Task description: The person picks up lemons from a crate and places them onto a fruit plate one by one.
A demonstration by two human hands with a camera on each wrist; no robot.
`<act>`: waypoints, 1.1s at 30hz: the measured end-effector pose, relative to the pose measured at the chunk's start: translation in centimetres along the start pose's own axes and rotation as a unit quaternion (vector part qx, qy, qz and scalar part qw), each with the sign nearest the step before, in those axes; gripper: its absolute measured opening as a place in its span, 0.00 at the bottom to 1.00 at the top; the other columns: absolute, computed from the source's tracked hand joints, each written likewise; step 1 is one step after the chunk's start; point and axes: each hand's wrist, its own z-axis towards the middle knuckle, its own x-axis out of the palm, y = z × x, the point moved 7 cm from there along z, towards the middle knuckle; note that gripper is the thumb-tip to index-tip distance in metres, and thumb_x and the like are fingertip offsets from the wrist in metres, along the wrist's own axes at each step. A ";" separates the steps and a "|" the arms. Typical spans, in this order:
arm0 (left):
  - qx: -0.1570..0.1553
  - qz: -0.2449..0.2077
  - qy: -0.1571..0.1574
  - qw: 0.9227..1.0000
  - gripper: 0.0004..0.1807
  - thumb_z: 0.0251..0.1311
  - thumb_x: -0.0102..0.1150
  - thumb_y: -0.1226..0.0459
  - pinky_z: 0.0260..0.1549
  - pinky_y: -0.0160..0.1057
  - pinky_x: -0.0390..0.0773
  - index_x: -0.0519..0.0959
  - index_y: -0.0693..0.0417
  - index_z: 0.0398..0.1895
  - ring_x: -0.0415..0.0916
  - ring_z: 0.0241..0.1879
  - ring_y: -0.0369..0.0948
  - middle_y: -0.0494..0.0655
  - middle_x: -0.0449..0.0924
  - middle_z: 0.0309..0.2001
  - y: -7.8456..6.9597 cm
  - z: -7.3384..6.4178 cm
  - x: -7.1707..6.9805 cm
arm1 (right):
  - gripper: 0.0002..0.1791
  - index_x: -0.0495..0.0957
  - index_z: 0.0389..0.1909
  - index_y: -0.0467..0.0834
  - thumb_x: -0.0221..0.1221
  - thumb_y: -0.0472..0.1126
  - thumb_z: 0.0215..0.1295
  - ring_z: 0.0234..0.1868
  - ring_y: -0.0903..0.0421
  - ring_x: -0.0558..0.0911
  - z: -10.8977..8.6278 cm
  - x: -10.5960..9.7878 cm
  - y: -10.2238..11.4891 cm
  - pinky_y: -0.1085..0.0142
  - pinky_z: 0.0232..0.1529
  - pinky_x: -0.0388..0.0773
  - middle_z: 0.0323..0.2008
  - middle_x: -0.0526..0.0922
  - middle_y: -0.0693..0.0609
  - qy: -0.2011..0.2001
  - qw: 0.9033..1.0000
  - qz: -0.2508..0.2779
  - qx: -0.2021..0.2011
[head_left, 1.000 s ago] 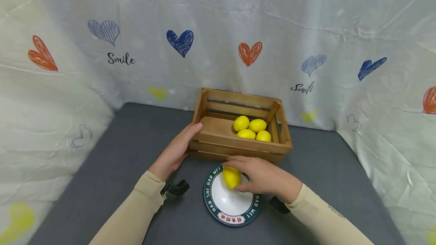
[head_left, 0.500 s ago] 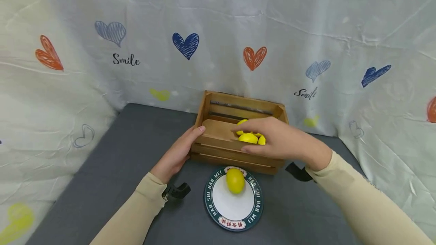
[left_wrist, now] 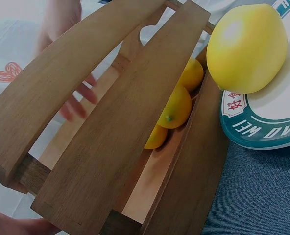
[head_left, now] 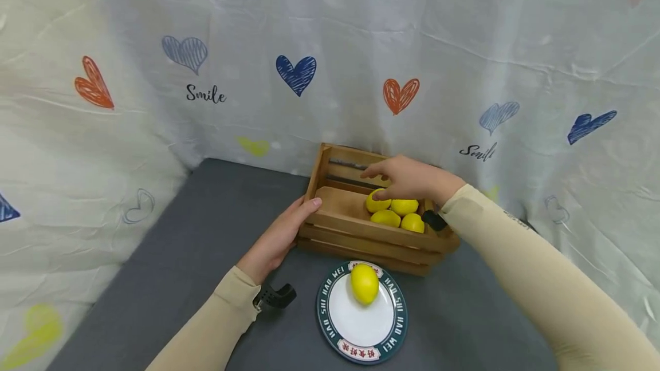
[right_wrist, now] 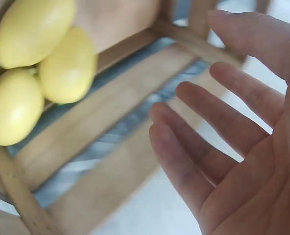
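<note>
A slatted wooden crate [head_left: 356, 231] stands at the back of the table, with several yellow lemons [head_left: 385, 218] in its right half. My left hand [head_left: 278, 242] grips the crate's left front corner, its thumb over the top edge. Above the lemons hovers my right hand [head_left: 412, 179], fingers spread and slightly bent; in the right wrist view its fingers [right_wrist: 223, 117] hold nothing, and the lemons [right_wrist: 35, 32] lie off to one side. In front of the crate, one lemon [head_left: 364, 284] rests on the back part of a white plate [head_left: 356, 325] with a dark green lettered rim.
A pale cloth backdrop [head_left: 340, 22] printed with hearts rises right behind the crate and along both sides. Dark grey cloth [head_left: 206, 222] covers the table. The plate sits close to the crate's front wall.
My right hand has let go of the lemon on the plate and moved up and back over the crate. My left hand keeps its grip on the corner. The head view has shifted slightly.
</note>
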 end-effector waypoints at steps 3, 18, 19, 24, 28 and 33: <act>0.001 0.001 -0.005 1.000 0.60 0.66 0.56 0.25 0.77 0.81 0.44 0.43 0.40 0.91 0.43 0.87 0.60 0.52 0.42 0.89 0.0 0.0 -0.1 | 0.33 0.75 0.78 0.48 0.69 0.44 0.74 0.74 0.40 0.78 1.6 1.4 -1.3 0.42 0.73 0.76 0.75 0.78 0.47 0.033 0.999 -0.006 0.021; 0.006 0.006 -0.019 1.000 0.60 0.66 0.56 0.25 0.76 0.82 0.47 0.45 0.40 0.91 0.45 0.87 0.60 0.51 0.44 0.89 0.2 0.3 -0.1 | 0.32 0.77 0.76 0.48 0.71 0.43 0.72 0.65 0.45 0.82 4.0 4.7 -4.0 0.41 0.72 0.77 0.72 0.81 0.43 0.088 0.991 -0.045 0.095; 0.006 0.007 -0.021 1.000 0.60 0.66 0.56 0.25 0.76 0.82 0.47 0.45 0.40 0.91 0.45 0.87 0.61 0.52 0.44 0.89 0.3 0.3 -0.1 | 0.32 0.77 0.76 0.49 0.71 0.43 0.72 0.64 0.45 0.81 4.1 4.9 -4.1 0.41 0.72 0.77 0.71 0.81 0.43 0.091 0.990 -0.047 0.096; 0.005 0.003 -0.022 1.000 0.60 0.65 0.56 0.25 0.76 0.81 0.47 0.46 0.40 0.91 0.47 0.86 0.60 0.51 0.45 0.89 0.4 0.2 -0.1 | 0.31 0.78 0.75 0.49 0.70 0.43 0.72 0.61 0.45 0.81 4.8 5.7 -4.5 0.43 0.70 0.78 0.72 0.80 0.44 0.101 0.990 -0.049 0.090; 0.007 0.002 -0.020 1.000 0.60 0.65 0.57 0.24 0.78 0.79 0.47 0.46 0.39 0.90 0.47 0.86 0.58 0.49 0.45 0.89 0.3 0.2 -0.1 | 0.30 0.79 0.74 0.49 0.69 0.42 0.72 0.60 0.46 0.80 5.2 5.8 -4.7 0.45 0.68 0.79 0.72 0.80 0.44 0.105 0.990 -0.050 0.083; 0.004 0.007 -0.025 1.000 0.61 0.64 0.57 0.24 0.79 0.78 0.47 0.46 0.39 0.91 0.47 0.86 0.58 0.49 0.45 0.89 0.2 0.2 -0.3 | 0.30 0.80 0.73 0.50 0.69 0.38 0.71 0.60 0.46 0.80 5.6 5.9 -4.5 0.44 0.69 0.79 0.72 0.80 0.43 0.111 0.989 -0.047 0.080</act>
